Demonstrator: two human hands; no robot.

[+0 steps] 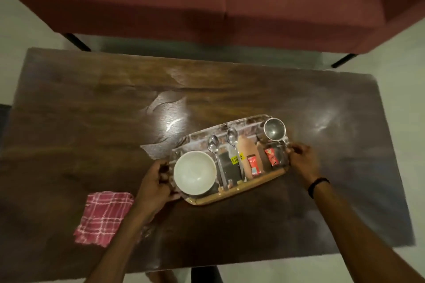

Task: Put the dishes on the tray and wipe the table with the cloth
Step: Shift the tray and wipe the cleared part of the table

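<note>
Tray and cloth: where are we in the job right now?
Done: the white bowl, two spoons and steel cup sit on the tray. In hand: left hand and right hand grip the tray's ends. Left: wiping; the red checked cloth lies untouched on the table.

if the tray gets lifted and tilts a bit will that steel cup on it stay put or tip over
The steel cup stands upright and apart at the far right corner of the tray, near the right hand, so it would probably slide before tipping. It looks empty, thin-walled and so likely light, and the glossy tray surface may offer little grip. If it did topple, its round body would likely roll.
</note>
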